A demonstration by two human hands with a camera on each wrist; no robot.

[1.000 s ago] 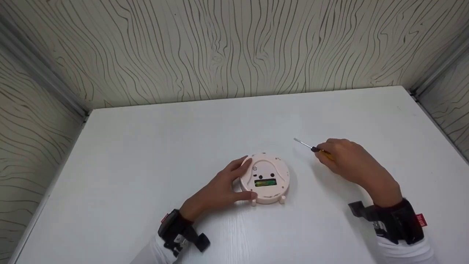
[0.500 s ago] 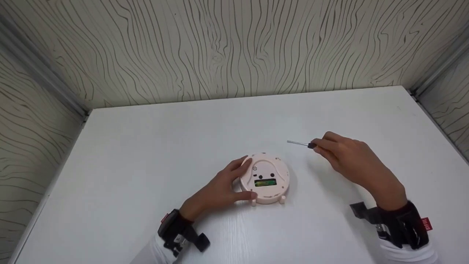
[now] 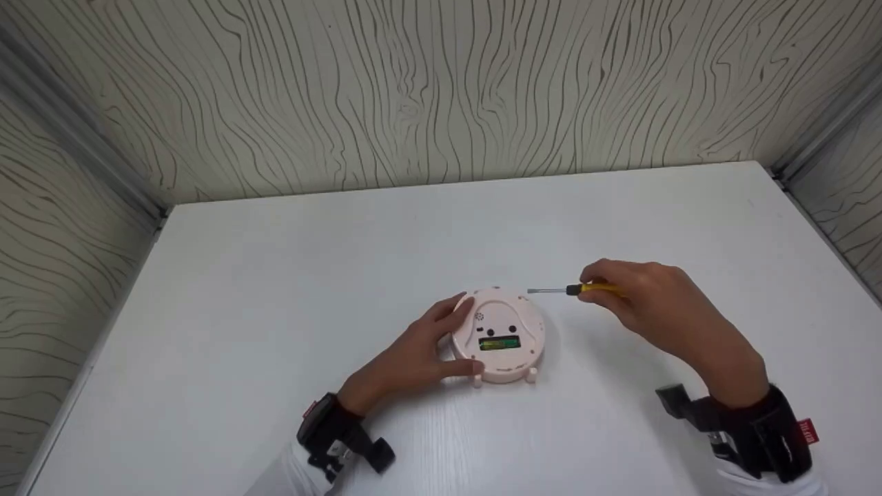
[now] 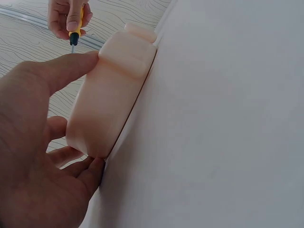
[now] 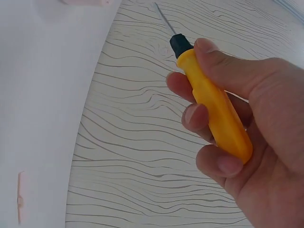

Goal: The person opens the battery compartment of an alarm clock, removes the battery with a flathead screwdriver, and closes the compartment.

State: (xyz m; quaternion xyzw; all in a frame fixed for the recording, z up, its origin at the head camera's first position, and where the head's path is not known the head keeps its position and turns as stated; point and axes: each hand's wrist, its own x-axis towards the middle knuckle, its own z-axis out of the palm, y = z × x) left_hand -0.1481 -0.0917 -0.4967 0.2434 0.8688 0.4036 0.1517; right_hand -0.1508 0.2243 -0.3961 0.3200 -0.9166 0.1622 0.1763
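A round, pale pink alarm clock (image 3: 506, 358) lies back side up on the white table, its two small feet toward me. A green and gold battery (image 3: 499, 343) shows in its uncovered compartment. My left hand (image 3: 413, 358) grips the clock's left side, thumb near a foot and fingers around the far edge; the left wrist view shows the clock's side wall (image 4: 109, 95) between them. My right hand (image 3: 654, 303) holds a yellow-handled screwdriver (image 5: 213, 109) with a black collar. Its blade points left, near the clock's upper right rim; in the right wrist view the tip looks apart from it.
A small, thin pale pink piece (image 5: 20, 197) lies on the table in the right wrist view. Wood-grain patterned panels (image 3: 441, 89) stand behind the table and at both sides. Black camera mounts (image 3: 751, 434) are strapped to both wrists.
The right hand has brought the screwdriver left and toward me, its tip now near the clock's rim. The blade has turned more level. The left hand and clock have stayed in place.
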